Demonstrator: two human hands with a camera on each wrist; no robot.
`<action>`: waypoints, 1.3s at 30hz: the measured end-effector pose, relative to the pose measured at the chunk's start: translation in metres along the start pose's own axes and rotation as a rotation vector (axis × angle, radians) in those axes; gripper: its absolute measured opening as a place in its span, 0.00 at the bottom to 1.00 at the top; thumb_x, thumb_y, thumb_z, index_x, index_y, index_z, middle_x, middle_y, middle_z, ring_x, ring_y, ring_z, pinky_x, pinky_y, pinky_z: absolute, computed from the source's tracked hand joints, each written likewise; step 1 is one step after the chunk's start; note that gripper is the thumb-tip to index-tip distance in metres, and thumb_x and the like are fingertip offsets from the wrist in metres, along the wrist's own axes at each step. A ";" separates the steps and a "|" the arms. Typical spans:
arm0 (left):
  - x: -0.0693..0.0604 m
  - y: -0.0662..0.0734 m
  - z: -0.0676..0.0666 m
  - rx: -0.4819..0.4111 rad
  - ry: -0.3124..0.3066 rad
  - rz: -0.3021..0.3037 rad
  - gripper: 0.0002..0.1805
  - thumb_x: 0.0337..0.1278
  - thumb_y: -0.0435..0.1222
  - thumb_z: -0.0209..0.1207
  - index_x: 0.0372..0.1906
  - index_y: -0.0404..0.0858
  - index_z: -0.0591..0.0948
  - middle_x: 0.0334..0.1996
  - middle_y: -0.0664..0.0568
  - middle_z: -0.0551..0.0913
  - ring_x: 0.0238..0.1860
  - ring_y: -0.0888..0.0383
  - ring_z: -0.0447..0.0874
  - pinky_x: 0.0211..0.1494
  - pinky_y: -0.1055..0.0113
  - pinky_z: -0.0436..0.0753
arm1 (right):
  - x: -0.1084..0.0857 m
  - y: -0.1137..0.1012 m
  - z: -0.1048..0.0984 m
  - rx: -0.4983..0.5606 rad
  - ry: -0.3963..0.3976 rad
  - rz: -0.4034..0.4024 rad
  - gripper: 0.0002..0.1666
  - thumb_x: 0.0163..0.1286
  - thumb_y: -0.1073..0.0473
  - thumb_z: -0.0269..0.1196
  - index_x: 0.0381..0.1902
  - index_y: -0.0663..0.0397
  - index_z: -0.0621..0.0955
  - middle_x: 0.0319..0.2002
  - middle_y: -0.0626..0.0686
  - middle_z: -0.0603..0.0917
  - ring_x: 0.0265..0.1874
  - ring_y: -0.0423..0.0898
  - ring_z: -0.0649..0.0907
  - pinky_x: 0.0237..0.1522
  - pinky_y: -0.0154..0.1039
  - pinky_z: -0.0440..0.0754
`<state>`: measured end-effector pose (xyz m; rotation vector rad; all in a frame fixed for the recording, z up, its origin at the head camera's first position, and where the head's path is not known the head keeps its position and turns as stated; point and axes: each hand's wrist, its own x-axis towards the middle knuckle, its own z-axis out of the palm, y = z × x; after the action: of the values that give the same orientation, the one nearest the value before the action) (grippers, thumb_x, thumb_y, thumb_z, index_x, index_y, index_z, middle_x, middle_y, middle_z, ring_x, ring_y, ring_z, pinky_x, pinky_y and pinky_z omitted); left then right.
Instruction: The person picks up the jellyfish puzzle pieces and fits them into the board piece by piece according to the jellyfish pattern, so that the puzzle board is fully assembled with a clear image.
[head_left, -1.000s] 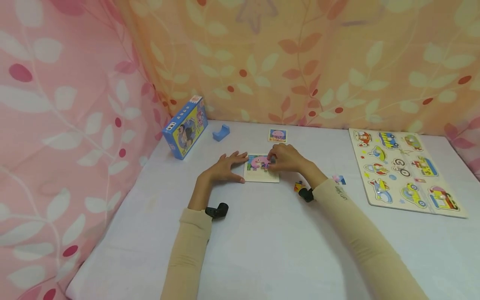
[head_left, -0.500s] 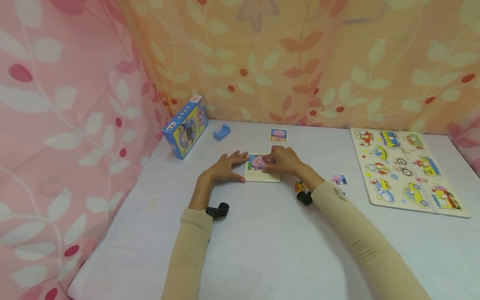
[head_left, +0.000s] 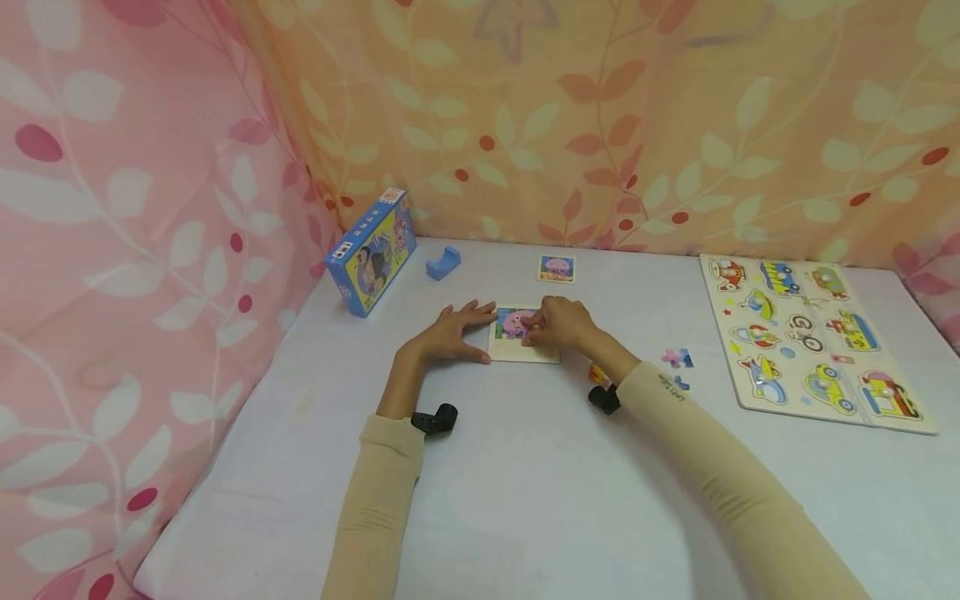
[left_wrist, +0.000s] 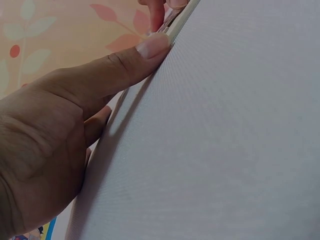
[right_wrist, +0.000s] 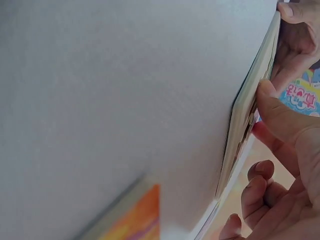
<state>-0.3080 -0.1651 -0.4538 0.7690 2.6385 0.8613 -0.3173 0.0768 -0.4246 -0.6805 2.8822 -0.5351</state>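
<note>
The left hand [head_left: 448, 337], fingers spread, touches a square cream wooden puzzle board [head_left: 519, 353]; the right hand [head_left: 567, 323], grip unclear, shows curled outer fingers [right_wrist: 254, 194] plainly only in its wrist view.

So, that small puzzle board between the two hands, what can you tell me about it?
The puzzle board is a thin, roughly square slab, pale and wood-like. Its upper part shows a pink figure with green and blue around it; the strip nearest the person is bare. It lies flat on the white table. The left hand touches its left edge; the right hand has fingers on the picture, hiding its right part.
</note>
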 end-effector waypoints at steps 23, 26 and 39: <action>0.018 0.016 0.004 0.084 -0.054 0.045 0.41 0.42 0.52 0.67 0.66 0.54 0.65 0.72 0.62 0.50 0.74 0.55 0.35 0.73 0.50 0.30 | -0.015 0.010 -0.014 0.047 -0.048 0.075 0.25 0.52 0.44 0.69 0.46 0.48 0.83 0.41 0.55 0.85 0.37 0.49 0.79 0.43 0.50 0.71; 0.019 0.014 0.010 0.071 -0.064 0.054 0.41 0.41 0.52 0.67 0.66 0.54 0.65 0.72 0.61 0.50 0.74 0.55 0.35 0.73 0.50 0.30 | -0.022 0.024 -0.013 0.142 -0.052 0.063 0.27 0.53 0.46 0.68 0.51 0.49 0.80 0.33 0.55 0.80 0.32 0.47 0.73 0.36 0.42 0.68; 0.000 -0.001 0.001 0.015 -0.006 0.056 0.41 0.40 0.50 0.68 0.65 0.52 0.67 0.72 0.60 0.52 0.74 0.53 0.36 0.73 0.48 0.30 | -0.107 0.136 -0.065 0.120 0.054 0.029 0.21 0.58 0.55 0.66 0.49 0.56 0.82 0.23 0.50 0.67 0.24 0.44 0.65 0.25 0.34 0.61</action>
<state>-0.3082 -0.1648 -0.4553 0.8523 2.6325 0.8530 -0.2911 0.2587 -0.4093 -0.6138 2.8760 -0.7269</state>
